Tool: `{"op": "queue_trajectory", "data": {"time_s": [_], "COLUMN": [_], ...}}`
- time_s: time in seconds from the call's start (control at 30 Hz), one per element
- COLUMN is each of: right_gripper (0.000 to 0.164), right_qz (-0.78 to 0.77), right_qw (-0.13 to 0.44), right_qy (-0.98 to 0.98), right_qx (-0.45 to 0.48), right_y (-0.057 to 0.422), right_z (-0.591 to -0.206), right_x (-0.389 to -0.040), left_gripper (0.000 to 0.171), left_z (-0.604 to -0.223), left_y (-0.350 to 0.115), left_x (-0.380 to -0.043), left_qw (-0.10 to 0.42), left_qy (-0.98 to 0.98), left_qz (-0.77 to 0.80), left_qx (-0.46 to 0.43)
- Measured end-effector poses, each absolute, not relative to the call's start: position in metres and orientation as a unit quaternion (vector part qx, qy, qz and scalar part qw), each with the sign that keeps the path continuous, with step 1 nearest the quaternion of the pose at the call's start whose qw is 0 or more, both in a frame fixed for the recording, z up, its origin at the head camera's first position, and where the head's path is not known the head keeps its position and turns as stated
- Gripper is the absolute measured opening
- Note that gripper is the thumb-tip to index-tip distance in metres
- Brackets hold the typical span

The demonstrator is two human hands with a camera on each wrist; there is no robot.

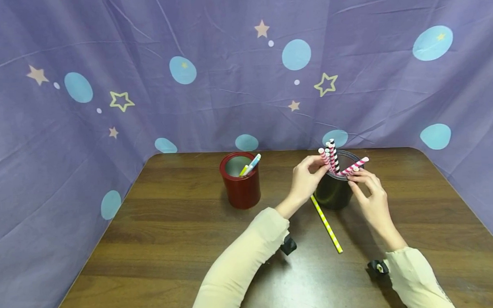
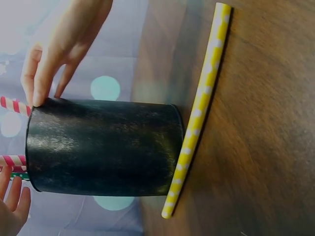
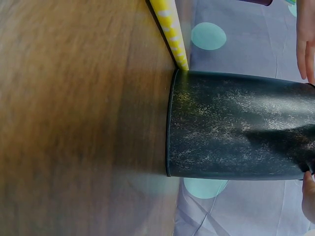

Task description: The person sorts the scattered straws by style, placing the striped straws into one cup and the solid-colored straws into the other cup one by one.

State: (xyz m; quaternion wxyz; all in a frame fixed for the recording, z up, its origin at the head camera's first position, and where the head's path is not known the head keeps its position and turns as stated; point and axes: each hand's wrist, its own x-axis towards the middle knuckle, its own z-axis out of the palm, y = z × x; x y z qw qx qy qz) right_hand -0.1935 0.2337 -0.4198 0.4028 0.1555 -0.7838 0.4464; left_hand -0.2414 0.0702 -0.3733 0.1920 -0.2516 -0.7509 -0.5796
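Observation:
A dark can (image 1: 333,194) stands upright, with several striped paper straws (image 1: 333,155) in pink-and-white and black-and-white leaning inside it. My left hand (image 1: 306,179) is at the can's left rim, thumb and fingertips pinching around the pink-striped straws. On the opposite side my right hand (image 1: 371,192) holds the rim between thumb and fingers, close beside a straw that leans right. A green straw end (image 2: 20,175) shows by the left fingertips in the left wrist view. Lying on the table against the can's base is a yellow straw (image 1: 328,226) with white spots.
To the left stands a red can (image 1: 243,190) holding a blue straw (image 1: 252,163) and a yellow one. Both cans are on a brown wooden table (image 1: 159,229). A purple curtain (image 1: 228,91) with stars and dots hangs behind the table's far edge.

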Motion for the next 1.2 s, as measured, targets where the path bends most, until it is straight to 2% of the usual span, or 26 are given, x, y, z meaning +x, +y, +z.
{"op": "queue_trajectory", "data": {"time_s": [0.33,0.57,1.2], "right_gripper": [0.015,0.014,0.014], "right_qz": [0.448,0.449,0.451], "right_qw": [0.401,0.401,0.395], "right_qy": [-0.784,-0.783,-0.785], "right_qx": [0.158,0.157,0.157], "right_y": [0.234,0.234,0.234], "right_z": [-0.419,-0.42,-0.42], "right_x": [-0.193,-0.194,-0.194], "left_gripper": [0.018,0.019,0.019], "left_z": [-0.38,-0.387,-0.41], "left_y": [0.067,0.058,0.043], "left_x": [-0.245,-0.243,-0.24], "left_qw": [0.208,0.192,0.073], "left_qy": [-0.811,-0.804,-0.829], "left_qz": [-0.489,-0.51,-0.451], "left_qx": [-0.244,-0.238,-0.321]}}
